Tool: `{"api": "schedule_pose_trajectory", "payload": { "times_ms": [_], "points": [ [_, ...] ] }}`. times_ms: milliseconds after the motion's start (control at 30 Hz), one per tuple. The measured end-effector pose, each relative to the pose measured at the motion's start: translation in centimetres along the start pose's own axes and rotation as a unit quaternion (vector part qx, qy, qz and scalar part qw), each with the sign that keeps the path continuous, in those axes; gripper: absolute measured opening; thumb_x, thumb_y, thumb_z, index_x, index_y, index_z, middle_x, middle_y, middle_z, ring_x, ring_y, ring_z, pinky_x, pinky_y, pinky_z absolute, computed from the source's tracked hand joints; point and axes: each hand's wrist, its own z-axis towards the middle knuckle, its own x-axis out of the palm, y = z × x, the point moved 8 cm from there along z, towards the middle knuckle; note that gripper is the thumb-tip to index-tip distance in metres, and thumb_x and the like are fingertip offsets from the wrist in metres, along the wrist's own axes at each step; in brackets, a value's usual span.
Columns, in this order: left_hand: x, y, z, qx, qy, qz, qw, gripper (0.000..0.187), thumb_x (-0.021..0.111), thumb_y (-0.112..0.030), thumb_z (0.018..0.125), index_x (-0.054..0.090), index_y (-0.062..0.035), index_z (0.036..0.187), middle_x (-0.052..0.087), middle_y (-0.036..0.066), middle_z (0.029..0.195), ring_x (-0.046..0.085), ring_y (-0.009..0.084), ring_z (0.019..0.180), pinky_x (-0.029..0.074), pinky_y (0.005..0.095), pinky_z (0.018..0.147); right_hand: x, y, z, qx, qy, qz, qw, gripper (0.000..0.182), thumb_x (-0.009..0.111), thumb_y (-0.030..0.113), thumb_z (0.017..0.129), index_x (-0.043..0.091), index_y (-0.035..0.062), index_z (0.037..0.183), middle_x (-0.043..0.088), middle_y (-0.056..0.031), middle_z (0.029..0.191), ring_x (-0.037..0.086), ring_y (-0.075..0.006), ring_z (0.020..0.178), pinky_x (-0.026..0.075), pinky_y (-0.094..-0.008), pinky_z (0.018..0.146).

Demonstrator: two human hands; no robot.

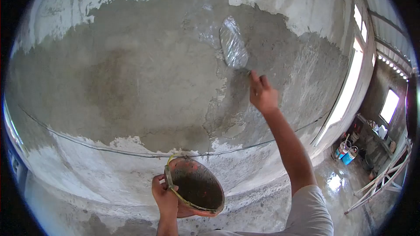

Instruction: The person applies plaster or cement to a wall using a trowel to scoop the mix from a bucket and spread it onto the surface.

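In my left hand (167, 199), low in the middle of the view, is a round, worn orange-brown bowl (197, 183). Its rim has a yellow-green edge, its inside is dark and stained, and it tilts toward the wall. My right hand (264, 94) is raised in front of the grey plastered wall (166, 78), fingers closed. Just beyond these fingertips a shiny, silvery, elongated shape (234, 43) with streaky reflections overlaps the wall; it looks like a trowel blade, its grip mostly hidden by the hand. Glossy wet marks show on the plaster left of it.
A thin cable (109, 150) runs across the lower wall. To the right are bright window openings (345, 91), blue-and-white buckets (348, 155) on a wet floor (334, 183), a cluttered ledge (378, 133) and pale poles (380, 183).
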Motion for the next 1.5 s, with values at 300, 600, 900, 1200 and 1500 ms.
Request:
{"api": "schedule_pose_trajectory", "payload": {
  "times_ms": [300,600,900,1200,1500],
  "points": [
    [-2.4,0.0,-1.0,0.021,-0.055,0.126,0.99,0.047,0.061,0.014,0.074,0.051,-0.0018,0.117,0.071,0.015,0.09,0.068,0.0191,0.079,0.052,0.0291,0.071,-2.5,0.8,-1.7,0.015,-0.049,0.197,0.979,0.048,0.072,0.006,0.086,0.063,0.0074,0.133,0.062,-0.0156,0.091,0.068,-0.0354,0.077,0.057,-0.0449,0.062],
    [-4.4,-0.3,-1.6,0.1,-0.061,-0.002,0.993,0.046,0.06,0.012,0.074,0.05,-0.0033,0.117,0.073,0.014,0.088,0.07,0.02,0.078,0.052,0.0299,0.07,-0.7,3.9,1.9,0.037,-0.038,0.171,0.984,0.054,0.071,0.011,0.087,0.059,0.014,0.139,0.063,-0.0151,0.103,0.069,-0.038,0.078,0.058,-0.0465,0.066],
    [-6.2,0.1,-1.9,0.068,-0.108,0.157,0.979,0.042,0.066,0.007,0.078,0.054,-0.006,0.116,0.071,0.009,0.084,0.068,0.0168,0.074,0.051,0.0325,0.067,-1.0,9.6,6.7,0.001,-0.068,0.21,0.975,0.057,0.069,0.014,0.087,0.056,0.0173,0.142,0.062,-0.0135,0.102,0.069,-0.0353,0.075,0.059,-0.0456,0.062],
    [-7.2,-1.7,-2.8,0.057,-0.106,0.179,0.977,0.04,0.069,0.005,0.08,0.054,-0.0056,0.116,0.071,0.01,0.077,0.068,0.0183,0.071,0.049,0.0345,0.065,3.0,12.3,-0.2,-0.056,0.062,0.065,0.994,0.055,0.068,0.009,0.086,0.057,0.0164,0.14,0.065,-0.0132,0.1,0.069,-0.0351,0.071,0.058,-0.0481,0.06],
    [-10.6,-0.4,-2.4,0.083,-0.182,0.344,0.918,0.027,0.075,-0.017,0.083,0.063,-0.0082,0.105,0.074,0.013,0.076,0.071,0.0339,0.072,0.05,0.0444,0.064,-0.8,9.9,6.1,0.032,-0.092,0.203,0.974,0.06,0.067,0.008,0.083,0.056,0.0169,0.142,0.064,-0.0186,0.1,0.067,-0.0421,0.073,0.057,-0.0487,0.063]
  ]
}}
